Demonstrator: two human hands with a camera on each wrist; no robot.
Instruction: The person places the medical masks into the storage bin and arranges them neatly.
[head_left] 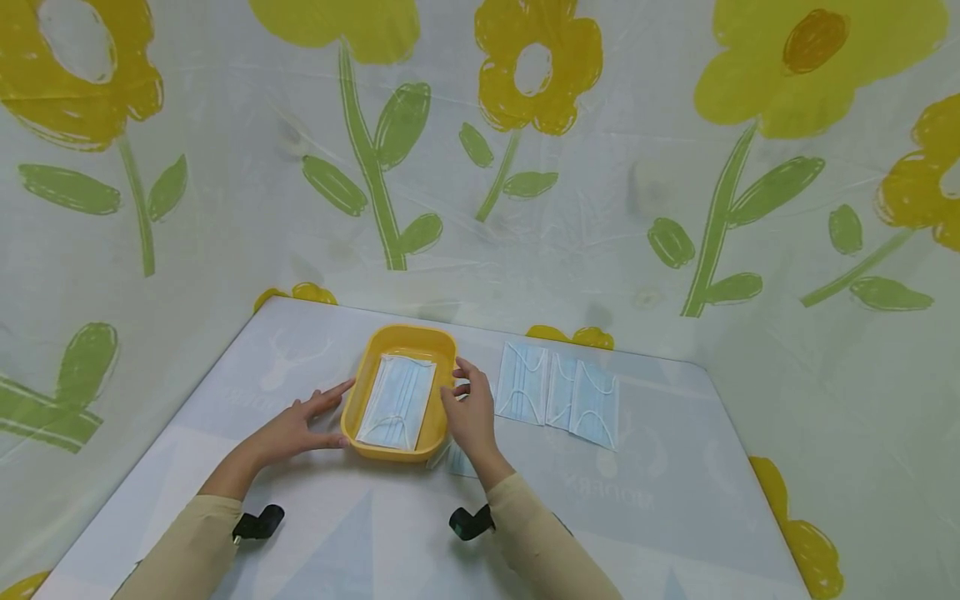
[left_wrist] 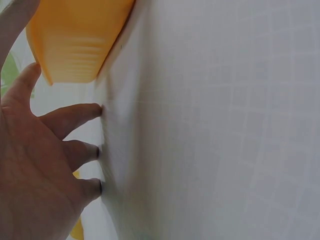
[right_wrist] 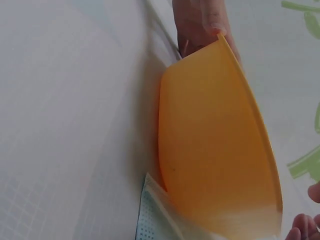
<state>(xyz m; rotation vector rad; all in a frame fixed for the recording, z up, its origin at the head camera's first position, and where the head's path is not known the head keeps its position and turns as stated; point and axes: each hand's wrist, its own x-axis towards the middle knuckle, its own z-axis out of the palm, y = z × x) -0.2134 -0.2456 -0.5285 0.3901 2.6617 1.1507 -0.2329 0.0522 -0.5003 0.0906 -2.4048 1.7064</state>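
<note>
A yellow plastic tray [head_left: 351,417] sits on the table, and a blue face mask [head_left: 395,402] with white ear loops lies inside it. My left hand [head_left: 296,432] is at the tray's left side, thumb and index fingertip right at the rim. Its other fingers [left_wrist: 75,150] are spread, tips at the tabletop. Over the tray's right rim is my right hand [head_left: 472,412], fingers loosely bent; in the right wrist view its fingertips [right_wrist: 304,227] show apart from the tray wall. Another mask [right_wrist: 150,215] lies against the tray's lower right side, partly hidden by the right hand in the head view.
Three more masks, a left one [head_left: 521,383], a middle one [head_left: 560,392] and a right one [head_left: 595,406], lie side by side, slightly overlapping, right of the tray. A flower-printed curtain [head_left: 585,250] stands behind the pale table [head_left: 675,467].
</note>
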